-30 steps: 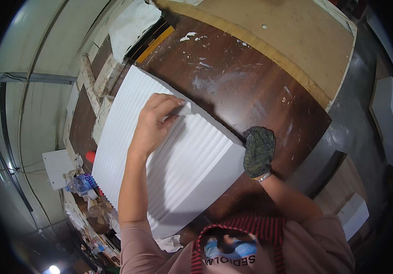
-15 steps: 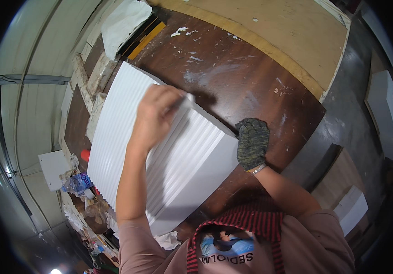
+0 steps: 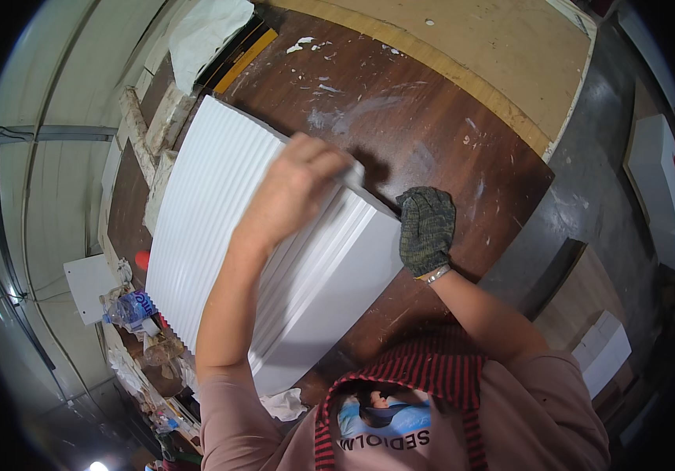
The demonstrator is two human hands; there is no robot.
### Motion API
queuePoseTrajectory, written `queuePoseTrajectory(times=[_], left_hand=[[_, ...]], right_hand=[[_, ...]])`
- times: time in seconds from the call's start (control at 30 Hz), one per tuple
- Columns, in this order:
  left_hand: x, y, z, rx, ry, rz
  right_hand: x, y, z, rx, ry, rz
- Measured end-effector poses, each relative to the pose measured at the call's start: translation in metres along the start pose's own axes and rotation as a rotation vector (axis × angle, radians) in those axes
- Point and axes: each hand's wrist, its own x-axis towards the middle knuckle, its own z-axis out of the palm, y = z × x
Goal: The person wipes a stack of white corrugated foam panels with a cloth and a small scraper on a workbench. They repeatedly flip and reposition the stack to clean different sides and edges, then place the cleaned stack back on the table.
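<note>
A white ribbed panel [image 3: 196, 196] lies slantwise on the dark brown worktable, its long grooves side by side and a smooth white face [image 3: 330, 302] along its near right side. My bare left hand [image 3: 298, 187] is over the panel near its far edge, fingers curled and blurred by motion. A small pale piece [image 3: 355, 173] shows at the fingertips; its kind cannot be made out. At the panel's right corner is my right hand [image 3: 427, 230] in a dark green-grey knitted glove. Its fingers are bent against the corner, their tips partly hidden.
The brown worktable [image 3: 479, 188] carries white smears and scraps. A tan board [image 3: 502, 67] lies beyond it. White paper [image 3: 208, 39] sits at the far left, a plastic bottle [image 3: 128, 308] at the left among clutter. White panels [image 3: 658, 192] stand at the right.
My left hand has moved to the right across the ribs, along the panel's far edge. My gloved right hand stays at the corner. The whole view has shifted slightly.
</note>
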Motion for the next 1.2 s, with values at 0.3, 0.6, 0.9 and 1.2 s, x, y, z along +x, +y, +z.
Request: queuePoseTrajectory(times=[0.3, 0.6, 0.9, 1.2], left_hand=[[-0.006, 0.006, 0.001, 0.222, 0.029, -0.045], [-0.013, 0.033, 0.017, 0.202, 0.059, 0.031], [-0.072, 0.059, 0.005, 0.168, 0.214, -0.109], [-0.265, 0.077, -0.028, 0.162, 0.493, -0.278]], right_hand=[[-0.002, 0.002, 0.000, -0.025, 0.011, -0.038], [-0.003, 0.002, 0.004, -0.173, -0.013, -0.034], [-0.007, 0.012, 0.009, -0.282, -0.199, 0.003], [0.030, -0.048, -0.090, -0.445, -0.234, -0.418]])
